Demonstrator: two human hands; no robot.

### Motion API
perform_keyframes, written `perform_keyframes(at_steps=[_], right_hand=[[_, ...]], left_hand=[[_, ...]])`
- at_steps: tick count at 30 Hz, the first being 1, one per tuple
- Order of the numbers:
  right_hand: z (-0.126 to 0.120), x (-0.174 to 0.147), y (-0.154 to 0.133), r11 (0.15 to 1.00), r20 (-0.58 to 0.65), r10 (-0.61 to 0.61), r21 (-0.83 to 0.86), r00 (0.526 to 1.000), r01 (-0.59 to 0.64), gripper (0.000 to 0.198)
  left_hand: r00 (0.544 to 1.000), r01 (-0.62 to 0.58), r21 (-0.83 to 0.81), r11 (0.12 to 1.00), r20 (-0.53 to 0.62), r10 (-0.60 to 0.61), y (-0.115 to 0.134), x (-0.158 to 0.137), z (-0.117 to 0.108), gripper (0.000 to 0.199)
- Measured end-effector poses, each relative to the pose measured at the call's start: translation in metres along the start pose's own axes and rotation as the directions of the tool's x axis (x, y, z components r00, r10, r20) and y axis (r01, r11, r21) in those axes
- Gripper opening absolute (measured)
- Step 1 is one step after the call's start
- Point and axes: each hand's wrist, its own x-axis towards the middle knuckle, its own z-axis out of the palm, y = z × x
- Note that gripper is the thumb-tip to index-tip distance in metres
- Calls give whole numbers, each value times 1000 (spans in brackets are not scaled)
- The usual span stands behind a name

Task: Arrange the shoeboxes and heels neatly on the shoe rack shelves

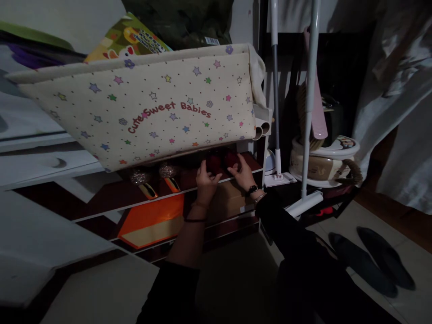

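Note:
My left hand (pixel 206 183) reaches onto the upper shelf, its thumb and fingers closed around a dark red shoe (pixel 213 162). Beside it, my right hand (pixel 244 176), with a watch and bracelet on the wrist, grips the matching dark red shoe (pixel 231 159). Both shoes are in deep shade, so their shape is only partly visible. To the left on the same shelf (pixel 111 198) stands a pair of shoes with glittery parts (pixel 168 171) and pale insoles. A cream fabric bin (pixel 175 130) with stars and lettering overhangs the shelf.
Below lie an orange box (pixel 153 220) and a brown cardboard box (pixel 226 200). A flat mop (pixel 279 177) and a white-poled cleaning tool (pixel 305 202) stand at the right, near a potty-like seat (pixel 320 164). Dark slippers (pixel 364 261) lie on the tiled floor.

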Motion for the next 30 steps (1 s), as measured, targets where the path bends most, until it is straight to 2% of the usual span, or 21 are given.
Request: perform_keyframes(at_steps=[6, 12, 16, 25, 30], right_hand=[[-1, -2, -3, 999, -1, -12, -41, 1000, 12, 83], [-2, -4, -3, 995, 28, -23, -93, 999, 26, 85], [-1, -4, -2, 994, 20, -19, -107, 1000, 21, 86], [-3, -4, -1, 996, 30, -25, -89, 999, 28, 86], [-3, -6, -9, 991, 27, 31, -133, 999, -27, 89]], left_hand=[[997, 74, -45, 996, -3, -74, 0, -2, 2, 104], [994, 110, -15, 994, -15, -110, 0, -7, 1, 114], [999, 53, 18, 998, -8, -53, -4, -9, 1, 105], [997, 70, 25, 997, -18, -70, -3, -8, 3, 95], [999, 50, 25, 998, 5, -50, 5, -12, -7, 88]])
